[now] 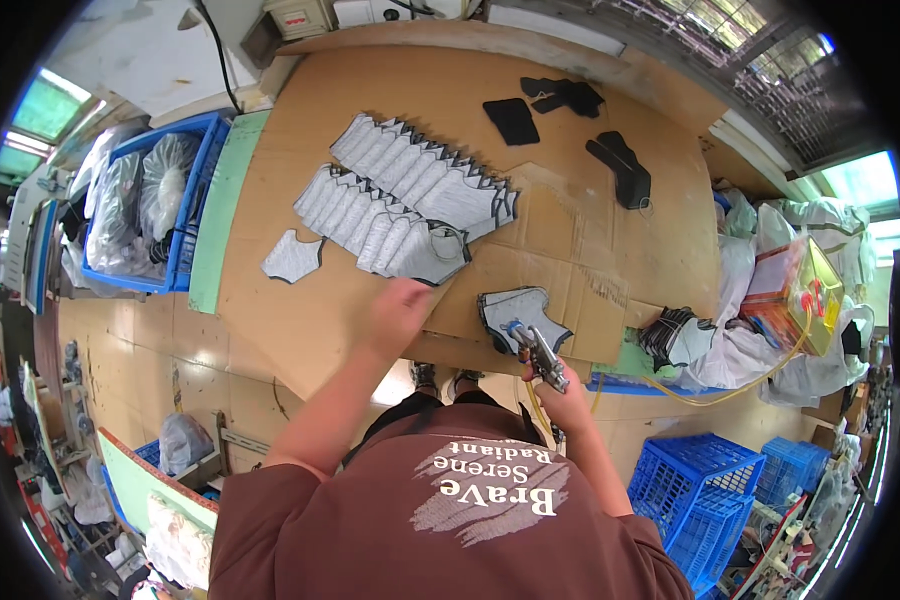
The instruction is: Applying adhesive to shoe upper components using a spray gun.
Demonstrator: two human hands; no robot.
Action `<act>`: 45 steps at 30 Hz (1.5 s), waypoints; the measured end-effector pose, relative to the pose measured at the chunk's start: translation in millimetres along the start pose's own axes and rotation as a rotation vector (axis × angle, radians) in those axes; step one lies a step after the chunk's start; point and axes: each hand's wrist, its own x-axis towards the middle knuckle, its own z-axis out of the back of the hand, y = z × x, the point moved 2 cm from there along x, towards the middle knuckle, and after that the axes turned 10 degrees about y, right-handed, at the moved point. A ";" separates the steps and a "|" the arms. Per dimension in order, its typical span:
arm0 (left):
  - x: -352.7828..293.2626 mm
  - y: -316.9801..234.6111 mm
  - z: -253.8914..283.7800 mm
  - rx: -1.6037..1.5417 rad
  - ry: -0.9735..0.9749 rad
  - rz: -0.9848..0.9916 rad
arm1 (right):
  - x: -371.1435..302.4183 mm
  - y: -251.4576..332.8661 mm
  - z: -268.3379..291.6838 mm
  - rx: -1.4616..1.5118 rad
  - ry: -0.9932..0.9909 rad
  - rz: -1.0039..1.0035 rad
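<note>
My right hand [564, 400] is wrapped round the handle of a metal spray gun [542, 362] with a yellow hose. The gun's nozzle points at a small stack of grey, dark-edged cut fabric pieces [519, 304] by the table's near edge. My left hand [402, 308] is at the near edge of a lower row of overlapping grey fabric pieces [362, 222]; motion smears its fingers, and I cannot tell whether it touches them. Behind lies a second overlapping row [420, 172]. A single grey piece [292, 257] lies apart on the left.
Cardboard [270, 190] covers the table. Black pieces [622, 168] lie at the far right. Another fanned stack [678, 338] sits at the right edge, beside plastic bags and a yellow-and-red box [805, 290]. A blue crate [185, 235] of bags stands left; more blue crates [692, 490] stand lower right.
</note>
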 end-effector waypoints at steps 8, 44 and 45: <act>8.0 -10.1 -77.4 -0.077 0.233 0.080 | -0.1 0.3 0.1 0.016 -0.023 -0.006; -52.1 182.2 171.4 -0.436 -0.454 0.638 | -4.8 -8.1 13.7 0.001 -0.069 0.066; -48.4 186.4 177.7 -0.268 -0.415 0.737 | -4.8 -8.2 13.2 0.015 -0.071 0.036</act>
